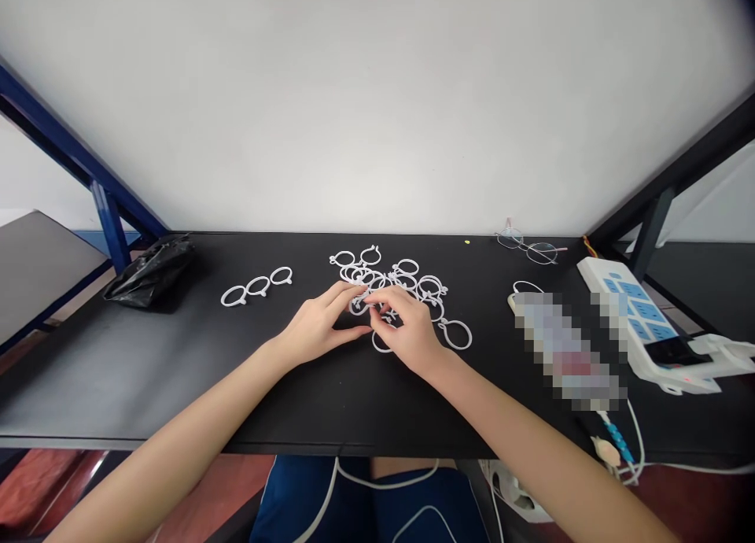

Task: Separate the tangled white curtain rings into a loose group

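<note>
Your two bare hands are together at the middle of a black tabletop, over a tangled heap of white plastic clip rings. Your left hand sits on the near left edge of the heap, its fingers spread apart, their tips reaching in among the rings and the thumb lying low toward your right hand. Your right hand arches over the heap's near side, its fingertips drawn together around a ring, though you can't tell from this view whether they're clamped on it.

The step in hand looks like sorting rings out of the heap. Three linked rings lie in a short row well to the left, and a lone ring sits just beside your right hand. The next move appears to call for working one ring clear of its neighbours.

Farther right lie thin wire-framed glasses and a white-and-blue power strip. A crumpled black plastic bag sits far left.
</note>
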`<action>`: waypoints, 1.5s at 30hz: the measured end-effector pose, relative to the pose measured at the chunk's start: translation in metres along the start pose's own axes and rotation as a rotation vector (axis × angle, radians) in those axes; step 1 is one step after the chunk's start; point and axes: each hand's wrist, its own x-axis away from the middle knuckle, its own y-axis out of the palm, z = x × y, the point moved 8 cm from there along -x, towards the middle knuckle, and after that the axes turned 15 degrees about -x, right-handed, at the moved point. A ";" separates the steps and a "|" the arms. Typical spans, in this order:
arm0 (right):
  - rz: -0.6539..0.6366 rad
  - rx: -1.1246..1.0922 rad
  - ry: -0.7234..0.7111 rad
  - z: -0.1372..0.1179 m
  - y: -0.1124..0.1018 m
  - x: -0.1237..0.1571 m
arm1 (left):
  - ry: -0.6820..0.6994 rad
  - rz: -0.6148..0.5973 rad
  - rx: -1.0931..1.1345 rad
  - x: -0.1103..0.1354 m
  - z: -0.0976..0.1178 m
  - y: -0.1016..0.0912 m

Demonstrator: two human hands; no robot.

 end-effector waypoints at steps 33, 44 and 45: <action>-0.016 -0.146 0.086 -0.002 0.006 0.003 | 0.121 0.129 -0.032 0.001 0.011 -0.023; -0.047 -0.171 0.029 -0.010 0.006 0.001 | 0.133 0.115 0.058 0.002 0.007 -0.019; -0.048 -0.175 0.014 -0.009 0.006 0.002 | 0.135 0.119 0.052 0.003 0.007 -0.019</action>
